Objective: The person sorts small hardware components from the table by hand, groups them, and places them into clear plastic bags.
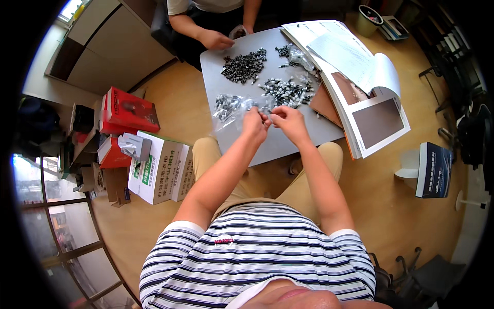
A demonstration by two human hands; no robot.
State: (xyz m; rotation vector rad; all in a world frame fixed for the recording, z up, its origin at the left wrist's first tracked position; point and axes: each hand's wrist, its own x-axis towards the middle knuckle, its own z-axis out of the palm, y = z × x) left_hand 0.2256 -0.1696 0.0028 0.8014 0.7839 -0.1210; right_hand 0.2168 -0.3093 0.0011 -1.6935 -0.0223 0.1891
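Note:
Both my hands meet over the near side of the grey table (247, 149). My left hand (255, 124) is closed, its fingertips curled round something small and dark that I cannot make out. Close beside it, my right hand (289, 123) pinches with thumb and forefinger; what lies between them is too small to name. A clear plastic bag (222, 122) rests next to my left hand, with small silvery parts (226, 105) in or under it. Just beyond my fingers spreads a heap of small black-and-white parts (286, 92). Farther back sits a pile of small black parts (243, 67).
Across the table a person's hand (216, 40) is near a small clear bag (238, 32). Large open sample books (378, 126) cover the table's right side. Cartons (159, 170) and red boxes (133, 110) stand at left; a dark blue box (435, 170) stands right.

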